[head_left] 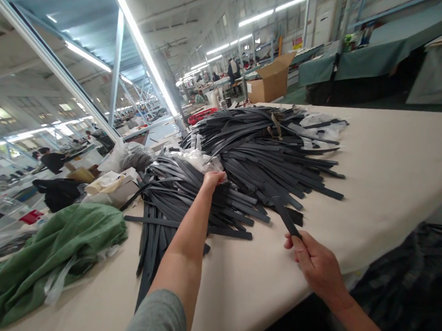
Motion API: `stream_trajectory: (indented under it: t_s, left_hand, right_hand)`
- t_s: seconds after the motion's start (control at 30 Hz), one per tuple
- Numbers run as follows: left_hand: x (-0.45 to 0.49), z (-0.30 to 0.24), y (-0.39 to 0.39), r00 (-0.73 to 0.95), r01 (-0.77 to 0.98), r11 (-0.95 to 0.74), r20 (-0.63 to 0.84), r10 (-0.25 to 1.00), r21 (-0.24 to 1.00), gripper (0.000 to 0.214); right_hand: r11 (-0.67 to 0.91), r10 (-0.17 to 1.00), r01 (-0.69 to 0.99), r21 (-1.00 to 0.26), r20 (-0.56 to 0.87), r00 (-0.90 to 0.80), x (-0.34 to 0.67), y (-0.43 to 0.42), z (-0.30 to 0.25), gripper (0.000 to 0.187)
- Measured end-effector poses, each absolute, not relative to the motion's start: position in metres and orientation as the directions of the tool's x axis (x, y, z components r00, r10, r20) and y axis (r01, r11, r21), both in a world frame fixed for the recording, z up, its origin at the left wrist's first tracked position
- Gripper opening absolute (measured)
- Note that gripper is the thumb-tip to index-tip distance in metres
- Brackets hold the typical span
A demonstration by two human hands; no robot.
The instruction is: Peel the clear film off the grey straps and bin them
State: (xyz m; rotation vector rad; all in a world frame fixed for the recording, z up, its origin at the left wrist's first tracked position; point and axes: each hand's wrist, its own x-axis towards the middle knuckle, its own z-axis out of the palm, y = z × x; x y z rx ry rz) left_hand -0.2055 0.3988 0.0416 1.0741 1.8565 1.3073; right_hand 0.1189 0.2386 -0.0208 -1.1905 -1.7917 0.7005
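Note:
Dark grey flat strips [251, 162] lie in a large tangled pile on the pale table. My right hand [314, 263], near the table's front edge, pinches the end of one dark strip [286, 218] between thumb and fingers. That strip runs back toward the pile. My left hand [215, 177] reaches into the pile beside crumpled clear plastic [197, 158], its fingers closed. What the left fingers hold, if anything, is hidden. A nearer bunch of strips [156, 231] hangs down across the table by my left forearm.
Green cloth [59, 255] lies at the left of the pale table [388, 162]. Behind it are a white box [115, 191] and black cloth [58, 193]. A cardboard box [268, 85] stands past the far edge. Dark material [405, 284] is heaped at the lower right. People are in the background.

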Motion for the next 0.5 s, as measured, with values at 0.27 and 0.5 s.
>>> stream_trajectory:
  t_s: [0.27,0.5]
  left_hand:
    - [-0.192,0.049,0.268,-0.387,0.094,0.155,-0.107,0.916,0.983,0.051]
    - [-0.181,0.036,0.168,-0.479,-0.018,0.06,-0.061,0.876,0.998,0.06]
  right_hand:
    - [0.405,0.914,0.437,-0.803,0.35,-0.205,0.118,0.24,-0.019,0.032]
    - [0.398,0.917,0.426,-0.812,0.342,-0.203,0.115,0.239,-0.017,0.032]
